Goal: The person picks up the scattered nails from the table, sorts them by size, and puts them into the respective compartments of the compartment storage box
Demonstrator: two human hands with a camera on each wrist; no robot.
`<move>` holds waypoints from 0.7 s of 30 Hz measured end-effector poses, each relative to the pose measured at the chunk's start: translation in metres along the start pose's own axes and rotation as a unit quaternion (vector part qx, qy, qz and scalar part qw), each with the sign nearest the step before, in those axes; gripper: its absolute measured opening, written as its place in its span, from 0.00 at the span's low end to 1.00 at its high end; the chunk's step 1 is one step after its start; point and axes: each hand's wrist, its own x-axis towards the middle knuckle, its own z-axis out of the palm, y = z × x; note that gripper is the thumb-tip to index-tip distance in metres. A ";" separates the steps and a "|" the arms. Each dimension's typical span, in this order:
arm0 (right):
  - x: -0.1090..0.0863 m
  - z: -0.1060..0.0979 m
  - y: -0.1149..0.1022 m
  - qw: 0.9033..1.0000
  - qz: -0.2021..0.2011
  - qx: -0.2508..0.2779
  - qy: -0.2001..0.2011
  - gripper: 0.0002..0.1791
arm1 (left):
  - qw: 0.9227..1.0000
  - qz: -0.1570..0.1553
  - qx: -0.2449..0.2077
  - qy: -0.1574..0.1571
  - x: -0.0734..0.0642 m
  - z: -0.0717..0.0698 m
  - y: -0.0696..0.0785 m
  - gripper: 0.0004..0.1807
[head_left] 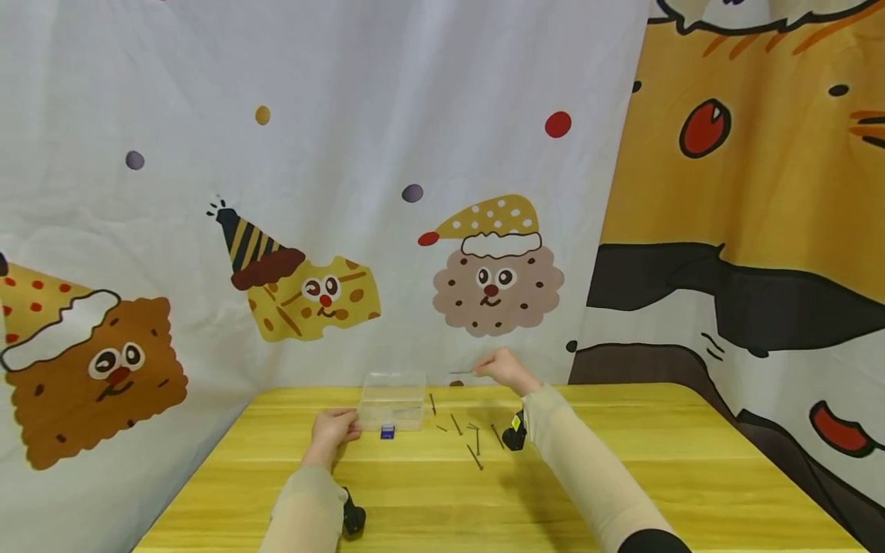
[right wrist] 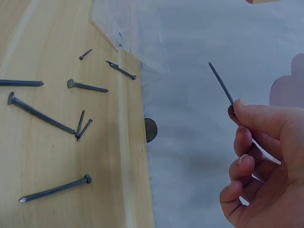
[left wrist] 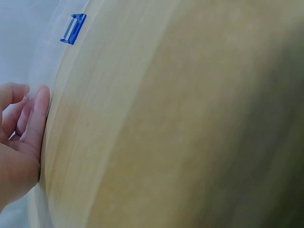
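My right hand (head_left: 508,370) is raised over the far side of the table, and in the right wrist view it pinches a nail (right wrist: 221,83) near its head between thumb and forefinger. The nail's point is directed away from the fingertips. At the left side of a clear plastic box (head_left: 390,402), my left hand (head_left: 334,428) holds the edge with thumb and fingers. The box's lid is up at the back, and a blue latch (left wrist: 73,28) is on its front. Several loose nails (right wrist: 42,114) of different lengths lie on the wood right of the box.
The wooden table (head_left: 415,491) ends at a printed curtain (head_left: 387,153) hanging close behind it. A black wrist camera (head_left: 515,434) is strapped to the right wrist, and another (head_left: 353,516) to the left.
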 end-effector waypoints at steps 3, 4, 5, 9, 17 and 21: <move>0.004 0.004 -0.003 1.000 -0.009 0.009 -0.008 0.12 | 1.000 -0.001 -0.002 -0.001 0.000 -0.002 -0.002 0.21; 0.005 0.006 -0.004 1.000 -0.011 0.012 -0.011 0.12 | 1.000 -0.002 -0.001 0.001 -0.001 -0.002 -0.002 0.21; 0.006 0.007 -0.005 1.000 -0.013 0.017 -0.013 0.12 | 1.000 -0.002 -0.001 0.002 -0.001 -0.003 -0.002 0.21; 0.010 0.014 -0.009 0.999 -0.017 0.027 -0.020 0.11 | 1.000 -0.001 -0.003 0.006 -0.001 -0.004 -0.003 0.20; 0.019 0.041 -0.012 0.998 -0.029 0.026 -0.043 0.09 | 1.000 0.010 -0.004 0.001 -0.001 -0.001 -0.004 0.19; 0.023 0.054 -0.013 0.998 -0.039 0.026 -0.052 0.10 | 1.000 0.012 -0.006 0.003 -0.001 0.002 -0.003 0.19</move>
